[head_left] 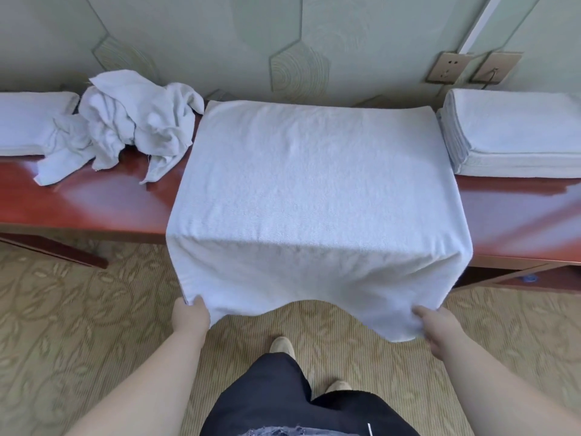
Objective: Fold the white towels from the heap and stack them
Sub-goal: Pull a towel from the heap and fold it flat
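A white towel (314, 190) lies spread flat across the red-brown table (94, 199), its near part hanging over the front edge. My left hand (190, 316) pinches the hanging left corner. My right hand (435, 325) grips the hanging right corner. A crumpled heap of white towels (132, 121) sits on the table at the left. A neat stack of folded towels (515, 136) stands at the right end of the table.
Another folded white towel pile (28, 121) lies at the far left behind the heap. The wall runs close behind the table, with two sockets (471, 67) at the right. Patterned carpet (78, 309) covers the floor below, where my legs and shoes show.
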Motion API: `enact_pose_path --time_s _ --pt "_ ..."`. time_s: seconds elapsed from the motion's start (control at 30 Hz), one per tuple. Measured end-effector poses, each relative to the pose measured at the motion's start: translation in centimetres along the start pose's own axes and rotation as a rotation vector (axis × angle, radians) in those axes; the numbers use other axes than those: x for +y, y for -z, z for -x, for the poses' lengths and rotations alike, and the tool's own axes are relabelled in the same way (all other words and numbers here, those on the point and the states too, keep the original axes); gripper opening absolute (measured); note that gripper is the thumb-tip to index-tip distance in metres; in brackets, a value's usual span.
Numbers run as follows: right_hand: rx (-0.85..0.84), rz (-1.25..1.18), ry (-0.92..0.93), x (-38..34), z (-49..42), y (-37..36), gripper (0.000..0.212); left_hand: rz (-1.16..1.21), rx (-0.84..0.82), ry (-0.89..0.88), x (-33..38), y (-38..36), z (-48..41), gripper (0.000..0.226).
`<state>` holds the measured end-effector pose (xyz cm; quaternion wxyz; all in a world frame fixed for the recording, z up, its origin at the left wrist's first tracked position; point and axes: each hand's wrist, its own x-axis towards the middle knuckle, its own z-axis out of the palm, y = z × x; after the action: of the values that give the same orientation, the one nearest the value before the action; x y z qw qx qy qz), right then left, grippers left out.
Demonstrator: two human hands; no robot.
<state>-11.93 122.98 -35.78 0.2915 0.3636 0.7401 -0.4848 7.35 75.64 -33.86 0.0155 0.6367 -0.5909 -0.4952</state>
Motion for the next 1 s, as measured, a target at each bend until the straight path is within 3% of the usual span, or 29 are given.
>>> enact_pose_path --time_s 0.17,0.27,0.37,0.53,0.67,0.73,0.8,0.9,1.0 --pt "-0.073 -0.037 -0.048 1.2 3.3 2.1 0.043 -0.185 -0.167 0.018 -1.0 2.4 2.5 0.037" --pt "-0.114 -0.038 -0.079 1.4 5.5 2.9 0.039 -0.153 -0.119 0.039 -0.7 3.5 4.0 0.026" --pt "-0.121 -0.038 -0.135 1.5 7.3 3.8 0.052 -0.093 -0.044 -0.006 -0.4 4.9 5.4 0.015" --pt "-0.157 -0.228 -0.115 2.5 9.3 4.9 0.05 -0.215 0.099 -0.202 -0.8 7.9 6.9 0.023" --pt "-0.16 -0.267 -0.053 3.2 10.3 6.4 0.043 -0.131 0.036 -0.195 -0.5 9.9 7.5 0.023" --pt "-0.161 -0.31 -0.025 3.2 10.9 7.0 0.037 -0.081 0.014 -0.164 -0.2 10.9 7.4 0.037" --pt "-0.119 -0.41 -0.031 3.1 11.5 7.7 0.032 -0.057 0.004 -0.148 0.2 11.9 7.3 0.045" --pt "-0.029 -0.528 -0.03 3.3 12.5 8.2 0.02 -0.042 0.006 -0.139 0.8 12.7 7.1 0.039" --pt "0.077 -0.252 0.146 3.5 16.0 8.0 0.024 -0.03 0.022 -0.134 1.0 13.2 6.8 0.028"
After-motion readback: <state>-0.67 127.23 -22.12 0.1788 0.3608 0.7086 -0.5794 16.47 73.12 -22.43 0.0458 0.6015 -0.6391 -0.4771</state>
